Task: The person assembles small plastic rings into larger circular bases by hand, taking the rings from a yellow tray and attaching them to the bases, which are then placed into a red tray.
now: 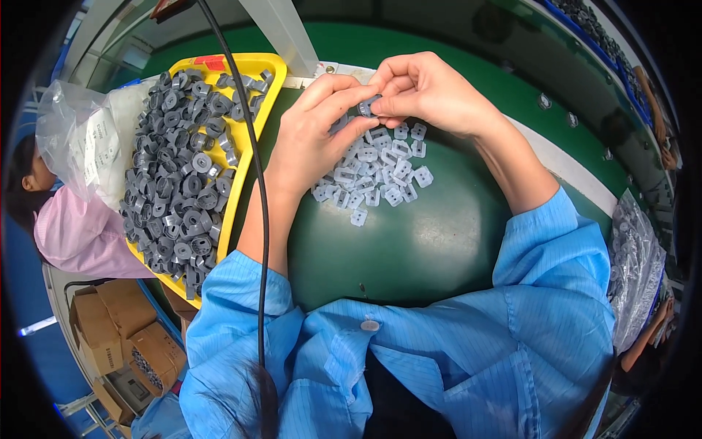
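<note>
The one view looks from the wearer's head, the left camera of a side-by-side pair, steeply down onto the desk (431, 249). It is near: left hand (314, 130) and right hand (433, 96) sit above centre, with the sleeves (548, 252) rising from below. The wide fisheye bends straight edges and blackens the corners, reaching past the tray (275, 82) on the left.
</note>
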The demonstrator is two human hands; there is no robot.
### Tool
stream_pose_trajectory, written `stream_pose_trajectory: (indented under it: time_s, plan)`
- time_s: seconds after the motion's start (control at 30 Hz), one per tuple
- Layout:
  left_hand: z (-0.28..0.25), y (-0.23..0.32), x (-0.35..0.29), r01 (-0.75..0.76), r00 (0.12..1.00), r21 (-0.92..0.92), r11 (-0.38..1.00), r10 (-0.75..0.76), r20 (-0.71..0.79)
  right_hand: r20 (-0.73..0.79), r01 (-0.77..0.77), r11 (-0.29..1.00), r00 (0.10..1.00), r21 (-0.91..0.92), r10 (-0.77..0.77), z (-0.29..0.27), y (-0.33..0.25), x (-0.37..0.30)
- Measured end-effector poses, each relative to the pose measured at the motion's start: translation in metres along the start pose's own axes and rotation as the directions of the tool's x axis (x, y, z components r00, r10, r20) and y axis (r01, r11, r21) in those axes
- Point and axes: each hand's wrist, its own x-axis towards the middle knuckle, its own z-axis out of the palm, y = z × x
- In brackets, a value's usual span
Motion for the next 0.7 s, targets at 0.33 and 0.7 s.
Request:
stream_pose_trajectory:
  time_s: [0.33, 0.7]
  plan:
    - [0.008, 0.000, 0.002, 0.036, 0.982, -0.040, 0.999, -0.043, -0.184, -0.066, 0.103, 0.886, 0.994, 0.453, -0.082, 0.007, 0.013, 0.007]
    - [0.008, -0.019, -0.004, 0.623, 0.675, -0.584, 0.520, -0.735, 0.066, -0.599, -0.139, 0.924, 0.792, -0.358, -0.113, -0.063, 0.057, 0.019]
